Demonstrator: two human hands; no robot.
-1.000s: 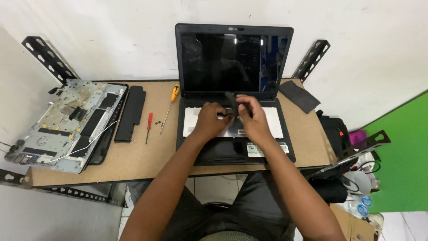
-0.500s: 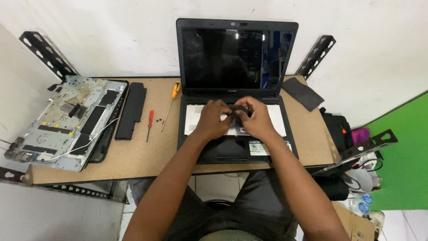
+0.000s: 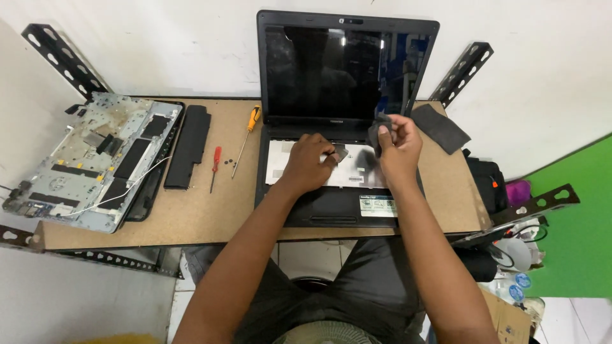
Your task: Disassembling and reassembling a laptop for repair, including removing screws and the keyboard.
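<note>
Nearest the wearer, the open black laptop (image 3: pixel 331 204) is seen on the brown desk (image 3: pixel 223 210), its long axis running left to right and its dark screen (image 3: pixel 338 70) standing upright at the far side, facing the wearer. The keyboard has been taken out, so a pale metal tray (image 3: pixel 299 177) is exposed under the fingers. The left hand (image 3: pixel 309 162) is laid on that tray, its fingers curled together and pinched on a small dark piece (image 3: pixel 340 153), perhaps a cable end; the view is too small to be sure. Just right of it, the right hand (image 3: pixel 398 143) is raised above the tray, its fingers closed on a dark grey cloth (image 3: pixel 377 130).

Well left of the fingers, a red screwdriver (image 3: pixel 215 167) and a yellow-handled screwdriver (image 3: pixel 245 137) are laid pointing roughly away from the wearer. Farther left, a black battery (image 3: pixel 188 146) lies beside a dismantled laptop base (image 3: pixel 89 159). Beyond the right fingers, a dark flat pad (image 3: pixel 440 127) rests on the desk.
</note>
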